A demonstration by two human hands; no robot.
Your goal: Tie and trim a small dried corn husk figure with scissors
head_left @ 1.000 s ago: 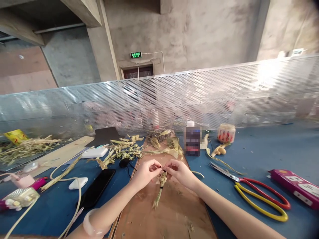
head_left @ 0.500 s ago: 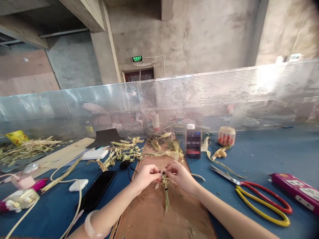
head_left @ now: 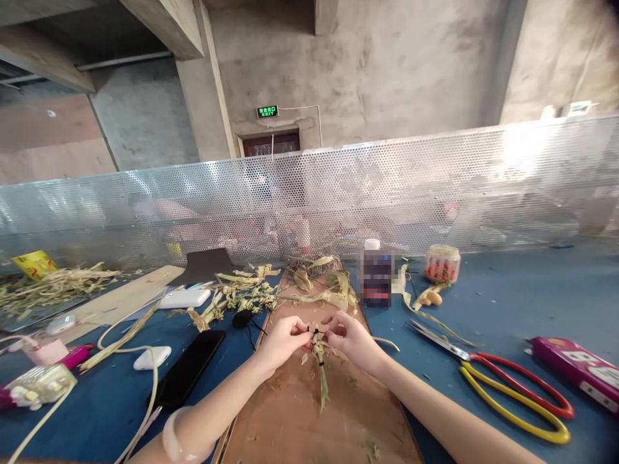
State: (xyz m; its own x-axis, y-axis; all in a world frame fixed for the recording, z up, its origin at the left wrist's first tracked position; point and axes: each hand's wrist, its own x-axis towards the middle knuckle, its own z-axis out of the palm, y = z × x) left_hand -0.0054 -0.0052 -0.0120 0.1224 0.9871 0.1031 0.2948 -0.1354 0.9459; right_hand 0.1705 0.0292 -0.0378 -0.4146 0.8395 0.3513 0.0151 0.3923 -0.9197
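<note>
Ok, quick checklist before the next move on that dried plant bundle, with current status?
1. Left hand and right hand both at the top of the dried plant bundle: ok.
2. Lower black tie around the stems: ok, in place.
3. Upper black tie tight: cannot tell, too small between the fingertips.
4. Board free of loose scraps: not ok, dried leaves lie across its far end.
5. Red-and-yellow-handled scissors apart from the right forearm: ok, to its right on the blue tabletop.
6. Black phone off the board: ok, lying left of it.
</note>
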